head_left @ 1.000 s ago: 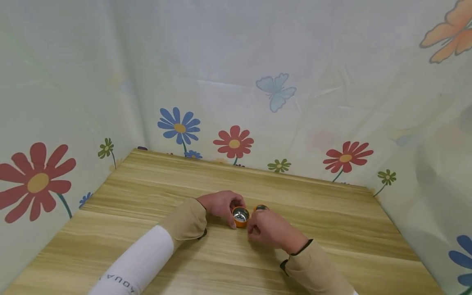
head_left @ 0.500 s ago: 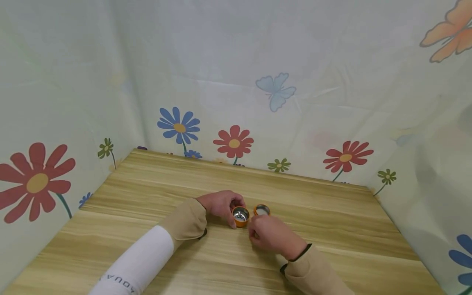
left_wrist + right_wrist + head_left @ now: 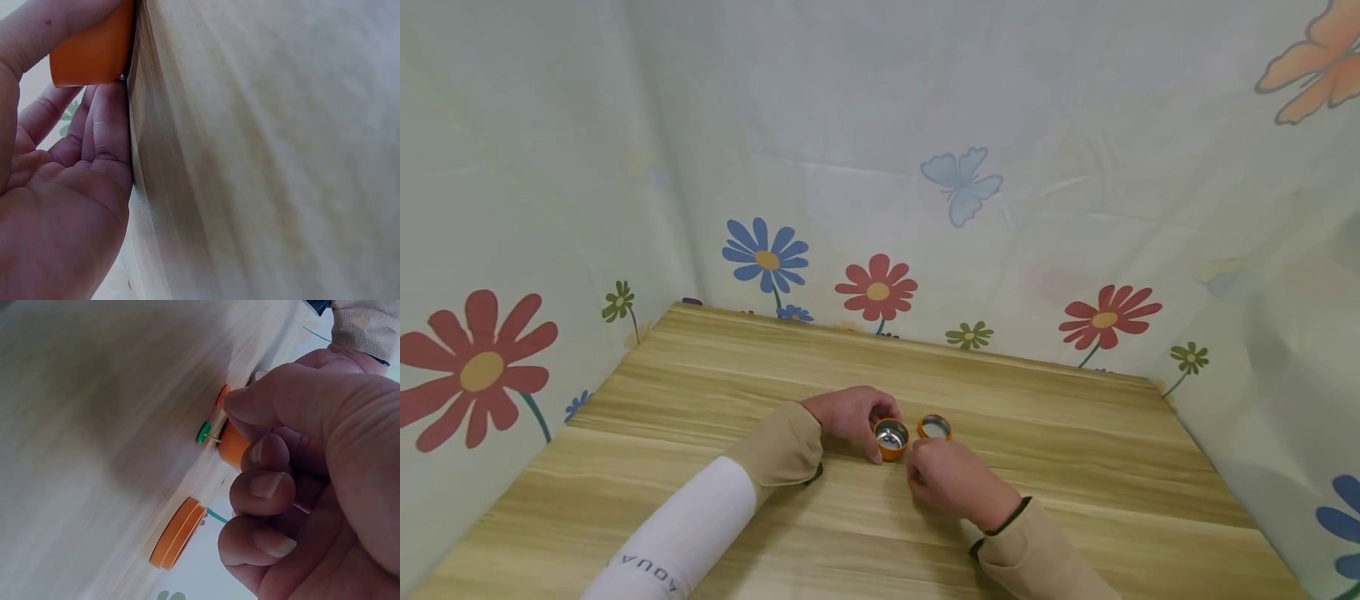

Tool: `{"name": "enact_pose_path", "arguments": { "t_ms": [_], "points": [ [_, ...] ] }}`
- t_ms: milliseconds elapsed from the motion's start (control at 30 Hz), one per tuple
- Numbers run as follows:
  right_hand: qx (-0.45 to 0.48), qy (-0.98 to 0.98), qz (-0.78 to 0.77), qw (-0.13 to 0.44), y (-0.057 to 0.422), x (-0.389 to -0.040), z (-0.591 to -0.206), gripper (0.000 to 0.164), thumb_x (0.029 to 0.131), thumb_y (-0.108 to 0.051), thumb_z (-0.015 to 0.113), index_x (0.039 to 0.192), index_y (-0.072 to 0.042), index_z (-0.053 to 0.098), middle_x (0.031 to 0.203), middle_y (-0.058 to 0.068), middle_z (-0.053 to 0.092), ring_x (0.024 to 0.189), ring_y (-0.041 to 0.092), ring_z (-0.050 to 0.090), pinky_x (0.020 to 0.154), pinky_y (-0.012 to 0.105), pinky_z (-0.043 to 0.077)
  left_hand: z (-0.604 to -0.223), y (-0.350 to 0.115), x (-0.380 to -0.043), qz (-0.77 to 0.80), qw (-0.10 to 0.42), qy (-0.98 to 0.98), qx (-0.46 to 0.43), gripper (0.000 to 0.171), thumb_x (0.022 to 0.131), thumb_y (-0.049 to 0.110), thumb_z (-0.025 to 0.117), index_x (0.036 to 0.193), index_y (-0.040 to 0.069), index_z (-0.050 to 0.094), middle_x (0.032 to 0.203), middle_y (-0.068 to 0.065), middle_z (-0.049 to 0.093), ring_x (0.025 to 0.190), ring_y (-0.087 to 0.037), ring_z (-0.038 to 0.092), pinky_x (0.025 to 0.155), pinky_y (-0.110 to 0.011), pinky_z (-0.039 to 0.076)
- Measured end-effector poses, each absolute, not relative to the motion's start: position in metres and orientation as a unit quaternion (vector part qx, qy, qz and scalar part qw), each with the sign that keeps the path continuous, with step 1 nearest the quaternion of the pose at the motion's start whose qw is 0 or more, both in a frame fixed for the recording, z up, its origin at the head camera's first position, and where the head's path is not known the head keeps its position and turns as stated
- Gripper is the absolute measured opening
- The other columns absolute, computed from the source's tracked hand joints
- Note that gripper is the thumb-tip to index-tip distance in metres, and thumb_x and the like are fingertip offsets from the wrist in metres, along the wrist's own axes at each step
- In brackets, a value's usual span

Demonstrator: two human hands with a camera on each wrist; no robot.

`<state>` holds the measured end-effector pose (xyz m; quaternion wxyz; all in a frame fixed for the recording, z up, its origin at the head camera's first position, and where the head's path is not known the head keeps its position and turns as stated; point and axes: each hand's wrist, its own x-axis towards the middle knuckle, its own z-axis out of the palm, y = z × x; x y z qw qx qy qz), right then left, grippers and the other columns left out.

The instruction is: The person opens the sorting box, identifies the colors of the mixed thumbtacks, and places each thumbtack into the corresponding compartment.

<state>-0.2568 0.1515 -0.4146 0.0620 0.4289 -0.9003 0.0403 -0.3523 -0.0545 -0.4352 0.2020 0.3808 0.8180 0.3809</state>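
Note:
My left hand [image 3: 852, 417] holds a small round orange tin [image 3: 891, 450] upright on the table, thumb at its near side and fingers behind. The inside is shiny metal; small details at its bottom are too small to make out. In the left wrist view, the tin's orange wall [image 3: 94, 56] shows between thumb and fingers. To the tin's right, my right hand [image 3: 958, 479] is low over the table, thumb and forefinger pinching an orange thumbtack [image 3: 222, 395] whose pin is hidden. A green thumbtack [image 3: 204, 432] lies beside those fingertips, pin up.
The orange lid [image 3: 935, 427] lies hollow side up just beyond my right hand, right of the tin. Under everything is a wood-grain table [image 3: 760, 358]. A flower-printed cloth [image 3: 850, 167] hangs behind the table and along both sides.
My right hand has shifted slightly toward me and right, uncovering more of the lid. The left hand and the tin have stayed in place.

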Motion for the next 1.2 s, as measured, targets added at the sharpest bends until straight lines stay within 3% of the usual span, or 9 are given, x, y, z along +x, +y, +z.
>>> {"name": "enact_pose_path", "arguments": {
  "t_ms": [333, 1200],
  "points": [
    [0.43, -0.898, 0.021, 0.086, 0.148, -0.256, -0.413, 0.025, 0.075, -0.006, 0.067, 0.06, -0.019, 0.051, 0.061, -0.011, 0.041, 0.053, 0.004, 0.041, 0.047, 0.023, 0.038, -0.437, -0.056, -0.354, 0.387, 0.195, 0.819, 0.376, 0.051, 0.059, 0.007, 0.089, 0.1, 0.014, 0.061, 0.092, 0.002, 0.063, 0.082, -0.014, 0.059, 0.072, -0.025, 0.048],
    [0.419, -0.905, 0.06, 0.052, 0.151, -0.252, -0.409, 0.025, 0.075, -0.003, 0.065, 0.06, -0.019, 0.052, 0.059, -0.014, 0.041, 0.052, 0.002, 0.041, 0.047, 0.02, 0.036, -0.445, -0.052, -0.357, 0.377, 0.186, 0.821, 0.387, 0.05, 0.058, 0.011, 0.09, 0.098, 0.019, 0.061, 0.089, 0.006, 0.062, 0.079, -0.012, 0.058, 0.07, -0.024, 0.048]
  ]
}}
